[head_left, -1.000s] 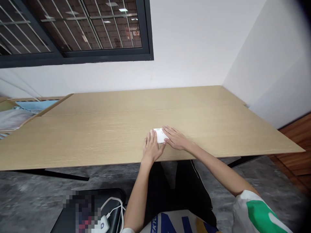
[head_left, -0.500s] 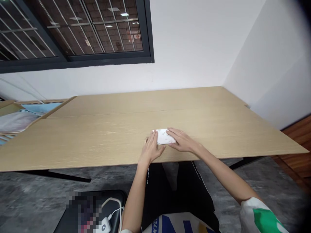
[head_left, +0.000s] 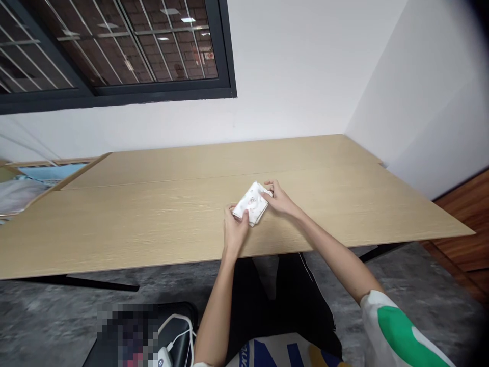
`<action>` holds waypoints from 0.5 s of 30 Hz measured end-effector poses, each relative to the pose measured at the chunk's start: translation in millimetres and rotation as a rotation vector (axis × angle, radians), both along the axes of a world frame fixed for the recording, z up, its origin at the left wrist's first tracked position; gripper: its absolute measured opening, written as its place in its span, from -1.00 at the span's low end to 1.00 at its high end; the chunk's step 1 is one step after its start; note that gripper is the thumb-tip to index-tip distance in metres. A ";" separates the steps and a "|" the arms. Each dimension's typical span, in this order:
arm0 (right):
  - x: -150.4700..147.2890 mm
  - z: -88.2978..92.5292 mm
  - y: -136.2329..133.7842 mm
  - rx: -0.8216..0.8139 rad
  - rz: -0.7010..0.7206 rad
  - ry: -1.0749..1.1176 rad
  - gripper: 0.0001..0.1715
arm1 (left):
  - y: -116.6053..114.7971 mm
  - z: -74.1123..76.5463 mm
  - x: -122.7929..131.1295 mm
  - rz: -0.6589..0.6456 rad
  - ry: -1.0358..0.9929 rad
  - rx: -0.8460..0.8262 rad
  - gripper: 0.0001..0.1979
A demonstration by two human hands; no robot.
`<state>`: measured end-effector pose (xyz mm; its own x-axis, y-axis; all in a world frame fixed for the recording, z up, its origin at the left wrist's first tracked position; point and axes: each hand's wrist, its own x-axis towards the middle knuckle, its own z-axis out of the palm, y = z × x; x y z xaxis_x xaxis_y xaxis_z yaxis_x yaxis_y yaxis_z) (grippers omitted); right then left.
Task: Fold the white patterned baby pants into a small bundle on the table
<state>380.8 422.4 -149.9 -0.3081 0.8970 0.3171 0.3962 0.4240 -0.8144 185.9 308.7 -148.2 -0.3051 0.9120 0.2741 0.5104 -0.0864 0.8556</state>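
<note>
Turned aslant since a moment ago, the folded white cloth [head_left: 251,202] is over the table's [head_left: 153,219] near middle. The left hand [head_left: 235,230] pinches its left side, thumb on top; the right hand [head_left: 280,200], its right corner.

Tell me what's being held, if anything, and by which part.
The folded cloth: the left hand grips its near-left end, the right hand its far-right end.

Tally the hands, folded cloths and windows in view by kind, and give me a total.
Hands: 2, the left hand and right hand
Folded cloths: 1, the white printed cloth in both hands
Windows: 1, the dark-framed window
Total: 4
</note>
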 end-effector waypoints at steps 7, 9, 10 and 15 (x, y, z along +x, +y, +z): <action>-15.4 2.5 49.7 -0.089 -0.103 -0.201 -0.44 | -1.9 -14.4 42.9 0.168 0.402 -0.154 -0.58; -21.8 1.5 46.4 0.030 -0.096 -0.260 -0.46 | -2.4 -19.2 52.3 0.212 0.553 -0.102 -0.54; -24.7 1.2 40.5 0.120 -0.060 -0.291 -0.45 | -4.0 -21.4 56.3 0.189 0.602 -0.066 -0.52; -34.6 -4.5 -7.2 0.366 0.413 -0.451 -0.33 | -17.5 -30.9 66.9 -0.041 0.756 -0.063 -0.48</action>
<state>346.2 415.2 -154.3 -0.7720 0.5388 0.3371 0.4087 0.8271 -0.3859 252.8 291.2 -179.1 -0.0202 0.9393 0.3424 0.9572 -0.0807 0.2779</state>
